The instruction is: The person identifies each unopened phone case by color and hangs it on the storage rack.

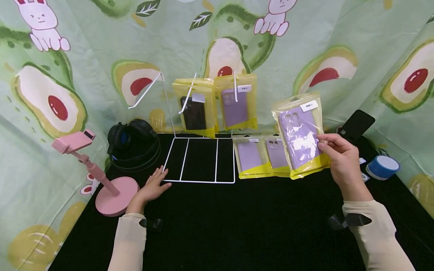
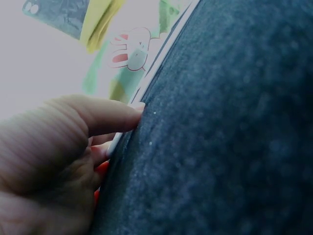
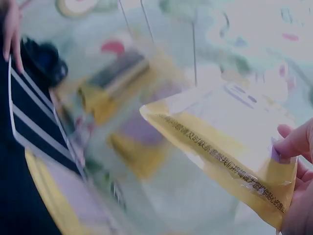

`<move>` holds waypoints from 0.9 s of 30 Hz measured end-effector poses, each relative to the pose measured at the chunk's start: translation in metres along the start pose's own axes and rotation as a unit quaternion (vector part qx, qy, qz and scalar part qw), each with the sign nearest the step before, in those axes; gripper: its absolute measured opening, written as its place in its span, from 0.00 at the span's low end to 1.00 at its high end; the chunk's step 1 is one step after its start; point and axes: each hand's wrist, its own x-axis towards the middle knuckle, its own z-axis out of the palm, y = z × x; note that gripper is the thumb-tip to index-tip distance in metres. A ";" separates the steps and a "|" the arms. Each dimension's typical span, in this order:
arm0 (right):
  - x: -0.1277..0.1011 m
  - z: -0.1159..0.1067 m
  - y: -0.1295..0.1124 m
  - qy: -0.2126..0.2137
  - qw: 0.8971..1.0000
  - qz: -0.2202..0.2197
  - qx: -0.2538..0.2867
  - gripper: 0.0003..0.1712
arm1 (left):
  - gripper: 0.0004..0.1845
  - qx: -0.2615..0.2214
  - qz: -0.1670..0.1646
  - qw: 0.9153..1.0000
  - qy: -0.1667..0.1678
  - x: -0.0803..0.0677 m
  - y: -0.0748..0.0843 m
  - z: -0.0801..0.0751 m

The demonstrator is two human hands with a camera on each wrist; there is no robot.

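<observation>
My right hand (image 1: 345,162) pinches the side edge of a yellow-trimmed clear pouch (image 1: 298,141) with a purple phone case in it. The pouch is held up, tilted, a white label near its top; in the right wrist view its printed yellow bottom band (image 3: 222,169) shows. My left hand (image 1: 152,189) rests at the front left corner of a white wire display rack (image 1: 200,181), fingers extended, thumb (image 2: 115,115) against the wire. On the rack's middle hook hang pouches with a dark phone case (image 1: 194,114) in front; the right hook carries a purple-case pouch (image 1: 235,107).
Two purple-case pouches (image 1: 252,156) lie right of the rack, one partly behind the held pouch. Headphones (image 1: 132,145) and a pink phone stand (image 1: 113,195) are at left. A black phone (image 1: 357,124) and a blue round container (image 1: 383,168) stand at right. The rack's left hook (image 1: 145,91) is bare.
</observation>
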 end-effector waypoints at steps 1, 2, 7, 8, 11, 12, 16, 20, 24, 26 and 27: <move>-0.002 0.008 -0.003 -0.010 1.000 -0.018 0.000 0.09 | 0.33 0.000 -0.001 1.000 0.000 0.000 0.000 0.000; -0.004 0.015 -0.006 -0.017 0.999 -0.033 -0.001 0.09 | 0.33 -0.001 -0.001 1.000 0.000 0.000 0.000 0.000; -0.010 0.052 -0.016 -0.061 0.995 -0.082 0.004 0.10 | 0.33 -0.002 0.001 1.000 0.002 -0.001 -0.001 -0.001; -0.010 0.059 -0.017 -0.070 0.994 -0.084 0.001 0.09 | 0.33 -0.002 0.002 1.000 0.002 -0.001 -0.002 -0.001; -0.011 0.078 -0.019 -0.096 0.991 -0.089 -0.020 0.09 | 0.33 -0.001 0.001 1.000 0.000 -0.001 -0.003 -0.001; -0.011 0.083 -0.019 -0.101 0.990 -0.088 -0.033 0.09 | 0.33 0.000 0.000 1.000 0.000 0.000 -0.003 -0.001; -0.012 0.098 -0.013 -0.111 0.989 -0.072 -0.074 0.09 | 0.33 0.001 -0.002 1.000 -0.001 0.001 -0.002 0.000; -0.012 0.104 0.000 -0.108 0.988 -0.061 -0.093 0.09 | 0.33 0.002 0.002 1.000 0.001 0.001 -0.003 0.000; -0.011 0.104 0.011 -0.101 0.988 -0.059 -0.105 0.09 | 0.33 0.001 0.003 1.000 0.003 0.001 -0.004 0.000; -0.010 0.105 0.015 -0.094 0.988 -0.057 -0.108 0.08 | 0.33 0.000 0.002 1.000 0.004 0.001 -0.003 0.001; -0.009 0.106 0.017 -0.090 0.988 -0.056 -0.109 0.08 | 0.33 0.000 0.002 1.000 0.004 0.002 -0.003 0.001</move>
